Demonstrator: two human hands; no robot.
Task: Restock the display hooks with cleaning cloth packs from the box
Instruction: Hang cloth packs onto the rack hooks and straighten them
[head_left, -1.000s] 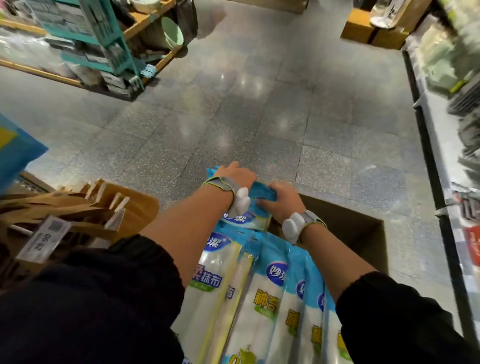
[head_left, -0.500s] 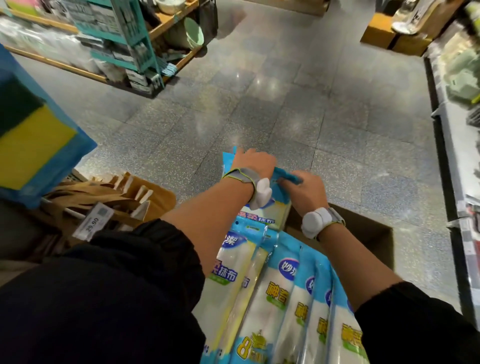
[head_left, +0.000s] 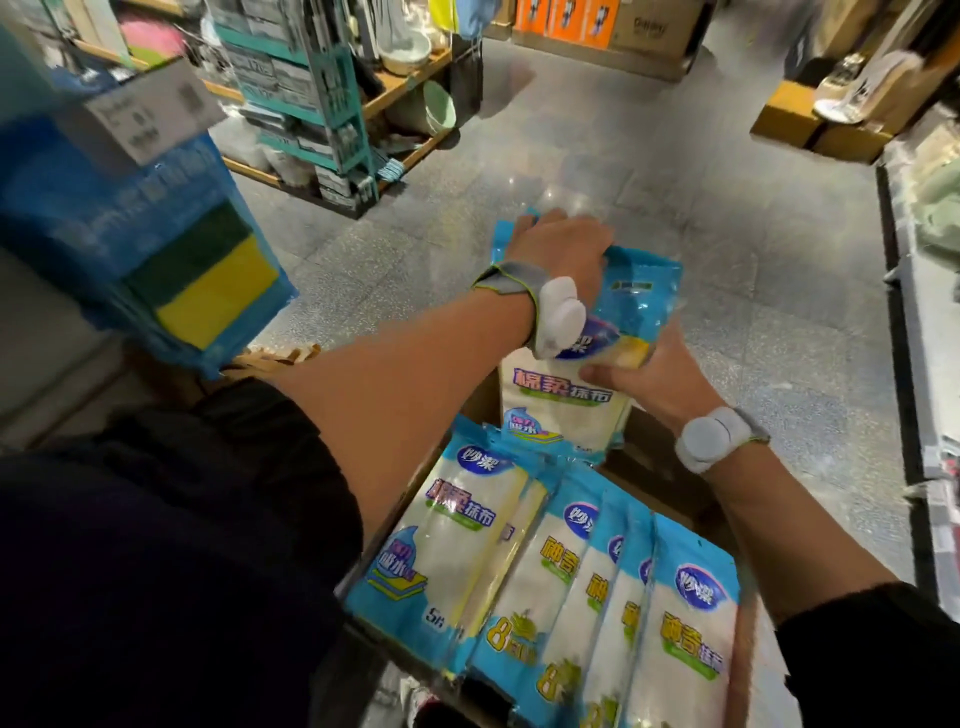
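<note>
A brown cardboard box (head_left: 654, 467) sits low in front of me, filled with several blue-and-white cleaning cloth packs (head_left: 566, 566) standing on edge. One cloth pack (head_left: 566, 410) is lifted above the others. My left hand (head_left: 558, 249) grips its blue top edge from above. My right hand (head_left: 660, 374) holds the same pack at its right side, thumb on the front. Both wrists wear white bands. No empty hook shows clearly.
Blue sponge packs (head_left: 171, 244) with a price tag (head_left: 145, 114) hang close on the left. Beyond them stands a wooden shelf unit (head_left: 332, 104) with goods. A shelf edge (head_left: 914, 322) runs along the right. Grey tiled floor (head_left: 623, 171) lies ahead, with boxes (head_left: 810, 119) at the far right.
Both hands have raised one cloth pack up out of the box, so its printed front now shows. My view has tilted up, bringing the hanging sponge packs closer on the left.
</note>
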